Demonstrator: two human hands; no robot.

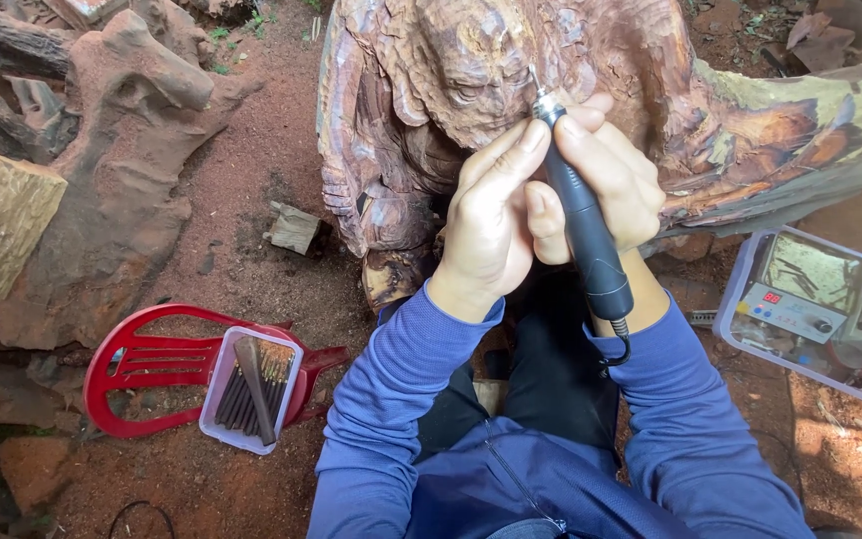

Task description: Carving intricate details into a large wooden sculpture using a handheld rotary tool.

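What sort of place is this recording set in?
Probably an outdoor woodcarving yard: red dirt ground, a large wood carving under a rotary tool in the right hand, and a tray of chisels.

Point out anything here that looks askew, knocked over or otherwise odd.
The red plastic chair lies tipped over on the dirt, and the white tray of carving bits rests on it at a slant. Otherwise nothing stands out: both hands, left hand and right hand, steady the black rotary tool against the wood carving.
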